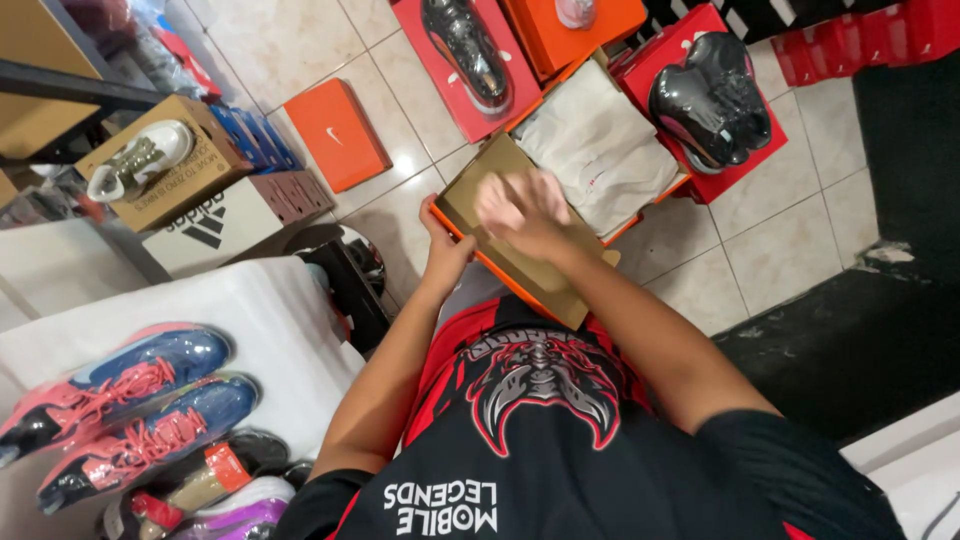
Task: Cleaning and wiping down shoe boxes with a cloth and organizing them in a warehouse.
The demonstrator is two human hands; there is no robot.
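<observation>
Nearest the lens, a black and red printed jersey (545,440) fills the lower frame, and both bare arms reach forward from it. Left hand (445,250) takes the near left edge of an orange cardboard shoebox lid (520,255) with a plain brown inside: its grip is pressed on that rim, thumb over the top, fingers under and out of sight. Right hand (525,212) is motion-blurred and lies flat on the lid's brown inner face, fingers spread and loosely splayed, pinching nothing that can be made out. That lid tilts up toward the camera, held just above the tiled floor (790,250) in front of the torso.

Just beyond the lid sits one open orange shoebox (600,150) lined with white tissue paper, touching the lid's far edge. Two red boxes lie past it, one carrying a single dark glossy boot (465,50), the other a pair of dark glossy boots (712,100). One closed orange box (336,135) lies on the tiles to the left. On the white shelf (260,310) at lower left rest two blue and pink boots (130,405).
</observation>
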